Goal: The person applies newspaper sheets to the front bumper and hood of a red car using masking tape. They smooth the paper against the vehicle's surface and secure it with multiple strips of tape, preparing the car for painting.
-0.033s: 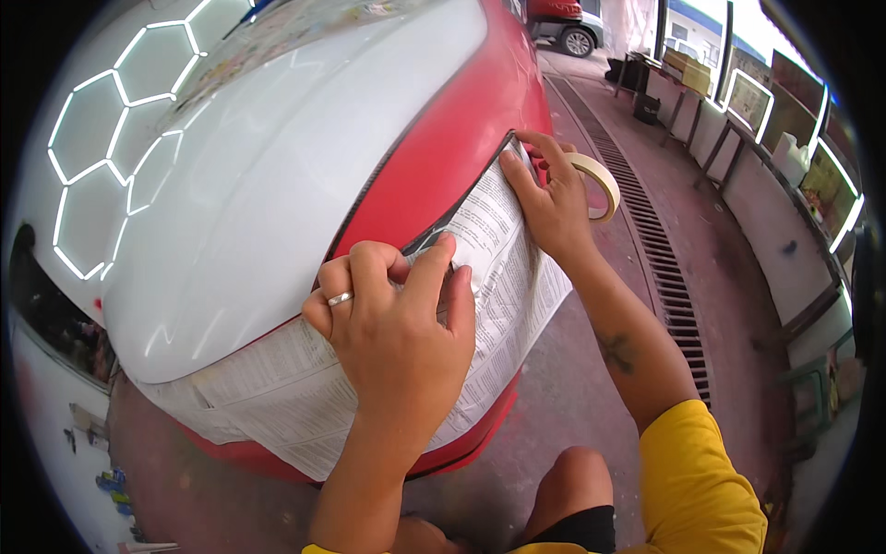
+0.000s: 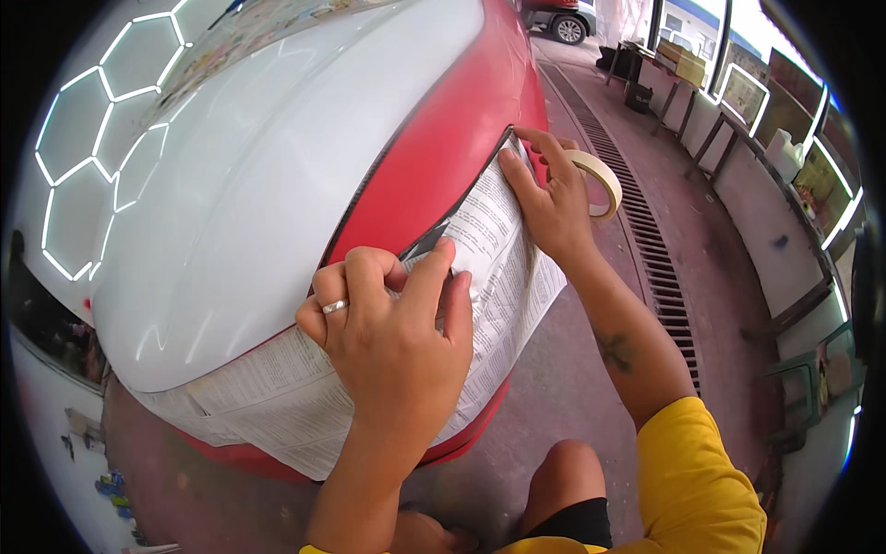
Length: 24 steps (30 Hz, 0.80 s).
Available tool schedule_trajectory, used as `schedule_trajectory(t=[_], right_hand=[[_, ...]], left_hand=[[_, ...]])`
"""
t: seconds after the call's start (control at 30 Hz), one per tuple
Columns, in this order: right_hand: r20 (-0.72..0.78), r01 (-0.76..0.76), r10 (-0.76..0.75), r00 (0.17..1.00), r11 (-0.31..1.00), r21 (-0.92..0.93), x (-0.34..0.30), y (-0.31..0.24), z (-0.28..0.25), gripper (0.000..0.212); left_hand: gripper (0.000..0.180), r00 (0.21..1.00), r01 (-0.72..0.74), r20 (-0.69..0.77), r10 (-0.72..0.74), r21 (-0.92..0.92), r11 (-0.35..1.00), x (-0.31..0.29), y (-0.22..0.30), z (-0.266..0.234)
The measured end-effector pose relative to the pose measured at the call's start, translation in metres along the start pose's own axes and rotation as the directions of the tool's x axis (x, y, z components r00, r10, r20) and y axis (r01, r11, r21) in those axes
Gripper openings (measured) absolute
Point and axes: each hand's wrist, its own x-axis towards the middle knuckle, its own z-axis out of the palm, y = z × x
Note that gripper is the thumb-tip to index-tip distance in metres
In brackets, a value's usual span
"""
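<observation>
A sheet of newspaper point(image 2: 503, 277) lies over the front corner of a car, below its white hood point(image 2: 258, 185) and against its red bodywork point(image 2: 434, 138). My left hand point(image 2: 392, 342), a ring on one finger, presses fingertips and thumb on the paper's upper edge at the seam. My right hand point(image 2: 549, 203) pins the paper's far corner with its fingers spread. A roll of beige masking tape point(image 2: 600, 180) is held in that hand. More newspaper point(image 2: 268, 406) wraps the lower left of the bumper.
A long metal drain grate point(image 2: 646, 240) runs along the concrete floor to the right of the car. Tables and shelves point(image 2: 683, 69) line the right wall. Another vehicle point(image 2: 558, 18) stands at the back. My knee point(image 2: 572, 471) is bent low by the bumper.
</observation>
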Motion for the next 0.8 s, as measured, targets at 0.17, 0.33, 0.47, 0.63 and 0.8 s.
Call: schedule_trajectory(t=[0.17,0.33,0.47,0.63,0.8], right_hand=[[0.136,0.027,0.018,0.990,0.945,-0.326,-0.002,-0.019,-0.034,0.055],[0.415,0.063,0.228,0.881,0.812,-0.580,0.016,-0.071,-0.051,0.063],[0.597,0.087,0.373,0.710,0.795,-0.601,0.054,-0.082,-0.064,0.059],[0.742,0.067,0.498,0.449,0.809,-0.584,0.083,-0.078,-0.073,0.067],[0.845,0.133,0.401,0.354,0.873,-0.470,0.093,-0.068,-0.081,0.081]], left_hand=[[0.031,0.989,0.029,0.145,-0.017,-0.078,0.997,0.008,-0.001,-0.016],[0.038,0.900,-0.093,0.426,0.086,-0.003,0.996,0.034,-0.011,-0.056],[0.053,0.775,0.039,0.632,0.005,-0.055,0.998,0.061,0.007,-0.072],[0.063,0.631,0.280,0.743,-0.222,0.048,0.959,0.074,0.046,-0.079],[0.047,0.455,0.713,0.631,-0.629,0.165,0.682,0.082,0.074,-0.057]])
